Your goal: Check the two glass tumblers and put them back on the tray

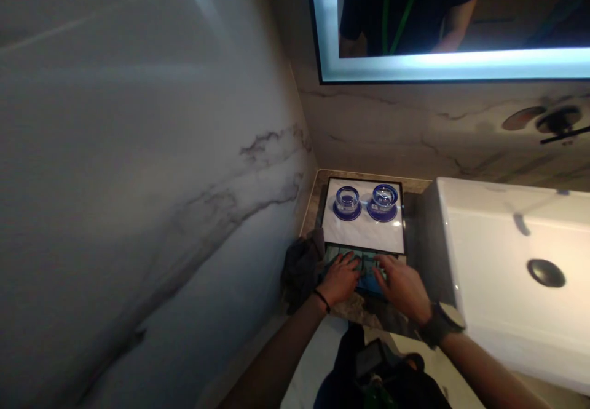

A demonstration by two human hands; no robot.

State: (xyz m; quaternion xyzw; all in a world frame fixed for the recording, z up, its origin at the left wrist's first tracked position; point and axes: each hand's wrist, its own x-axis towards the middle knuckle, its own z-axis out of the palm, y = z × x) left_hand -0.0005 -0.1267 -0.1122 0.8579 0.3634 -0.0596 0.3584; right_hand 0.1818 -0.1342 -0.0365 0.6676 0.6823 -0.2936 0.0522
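- Left hand (342, 278) and right hand (402, 284), fingers spread flat, press on a tray (364, 234) at lower centre.
- Two glasses (365, 201) (on blue coasters) stand at its far end.

Single view, head-mounted, looking forward and steeply down into the corner of a bathroom counter. A marble side wall (138, 181) fills the frame from 7 to 11 o'clock at close range; the mirror (442, 21) crosses the top edge at 1 o'clock. A tray (364, 234) sits near centre, farther off than the left hand (340, 278) and right hand (404, 286), both just below centre. The basin (507, 255) lies at 4 o'clock, and the forearms enter from 6 o'clock.
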